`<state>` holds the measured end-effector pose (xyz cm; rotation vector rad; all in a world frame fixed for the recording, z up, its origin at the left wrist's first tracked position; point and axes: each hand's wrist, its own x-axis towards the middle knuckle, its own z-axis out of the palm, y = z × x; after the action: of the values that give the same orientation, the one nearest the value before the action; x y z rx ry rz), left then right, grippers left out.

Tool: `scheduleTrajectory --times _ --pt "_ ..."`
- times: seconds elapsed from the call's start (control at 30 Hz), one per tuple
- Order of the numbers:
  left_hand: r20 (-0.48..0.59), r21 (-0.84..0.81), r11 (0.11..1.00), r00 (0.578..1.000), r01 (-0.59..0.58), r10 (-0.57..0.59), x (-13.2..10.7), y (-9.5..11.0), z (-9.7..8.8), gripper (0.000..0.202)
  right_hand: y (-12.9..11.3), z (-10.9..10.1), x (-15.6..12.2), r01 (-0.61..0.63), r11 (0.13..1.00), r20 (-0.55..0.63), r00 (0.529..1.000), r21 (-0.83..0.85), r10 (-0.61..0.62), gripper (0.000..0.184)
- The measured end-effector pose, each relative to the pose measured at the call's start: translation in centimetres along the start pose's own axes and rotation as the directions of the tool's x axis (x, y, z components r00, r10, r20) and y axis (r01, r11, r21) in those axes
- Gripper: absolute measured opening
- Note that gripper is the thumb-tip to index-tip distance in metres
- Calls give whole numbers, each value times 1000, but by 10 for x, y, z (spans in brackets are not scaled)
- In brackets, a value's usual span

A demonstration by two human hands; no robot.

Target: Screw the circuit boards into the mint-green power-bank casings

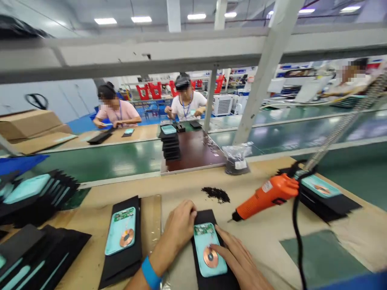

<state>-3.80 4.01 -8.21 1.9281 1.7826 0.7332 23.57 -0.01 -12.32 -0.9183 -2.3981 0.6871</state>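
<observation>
A teal device shell [208,249] with a copper coil and a small circuit board lies in a black tray [208,217] on the workbench just in front of me. My left hand [180,225] rests curled on the tray's upper left edge, beside the shell. The fingers of my right hand [238,257] lie flat and stretched out, touching the shell's right side near the coil. An orange electric screwdriver [266,196] lies on the bench to the right, tip pointing left, with a black cord hanging from it.
A second teal shell [121,230] sits in a black tray to the left. Stacks of black trays [33,193] stand at the far left and right [326,197]. A pile of small black screws [216,194] and a plastic bag [237,159] lie ahead. Two people work across the green conveyor [121,159].
</observation>
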Motion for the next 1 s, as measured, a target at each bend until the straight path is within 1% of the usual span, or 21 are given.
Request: scheduleTrajectory --times 0.1,0.17,0.27,0.33,0.37,0.4,0.43,0.47,0.5,0.53,0.57,0.6,0.63,0.67,0.7,0.73,0.8,0.87,0.93,1.0 --pt "5 -35 999 1000 -11 11 1 -6 -1 17 -19 -15 8 -105 989 29 994 108 102 91" --pt "-4 -21 1000 1000 -9 9 2 -11 -2 18 -27 -20 16 -165 976 64 985 143 158 93" --pt "-18 38 999 1000 25 -25 3 -14 -4 17 -34 -27 20 -204 966 117 975 156 187 85" --pt "-33 51 998 999 39 -37 2 -14 -6 18 -36 -29 17 -214 964 147 970 160 191 80" --pt "-48 45 998 998 38 -36 2 -13 -7 18 -36 -28 14 -222 960 138 970 172 200 79" --pt "-65 31 999 997 37 -34 2 -12 -8 18 -35 -26 11 -228 954 81 973 195 216 75" --pt "-84 10 999 996 37 -36 2 -10 -9 19 -33 -22 8 -227 946 -45 969 230 244 65" --pt "-104 -17 999 994 37 -38 2 -9 -10 19 -30 -19 6 -223 935 -228 930 275 289 52" --pt "-123 -52 998 992 35 -41 2 -9 -11 20 -27 -15 7 -216 921 -423 838 324 346 39" --pt "-141 -92 995 989 31 -44 2 -8 -12 21 -24 -13 10 -202 904 -584 706 377 401 31" --pt "-155 -136 990 987 27 -48 3 -7 -13 21 -21 -13 15 -181 884 -682 576 432 451 31" --pt "-161 -182 983 986 24 -54 3 -6 -13 22 -19 -16 23 -158 856 -714 488 493 502 36" --pt "-158 -228 973 985 26 -63 3 -6 -14 22 -18 -21 34 -132 821 -703 453 555 548 44" --pt "-146 -275 961 986 36 -79 4 -5 -14 23 -18 -27 46 -99 784 -669 463 613 581 52" --pt "-125 -323 945 987 55 -100 4 -5 -14 24 -19 -34 60 -55 747 -633 493 662 597 57" --pt "-99 -371 925 987 79 -123 4 -4 -14 26 -20 -41 73 -3 716 -608 524 698 596 56" --pt "-42 -465 876 985 129 -167 5 -3 -14 30 -25 -53 99 99 660 -583 576 745 572 42" --pt "14 -544 821 980 173 -197 6 -2 -14 36 -31 -60 120 165 627 -575 620 761 535 32" --pt "61 -609 767 977 200 -206 6 0 -15 43 -40 -66 137 199 620 -565 675 759 474 31" --pt "83 -670 714 976 203 -199 7 3 -17 52 -52 -72 153 258 610 -568 724 749 391 32"
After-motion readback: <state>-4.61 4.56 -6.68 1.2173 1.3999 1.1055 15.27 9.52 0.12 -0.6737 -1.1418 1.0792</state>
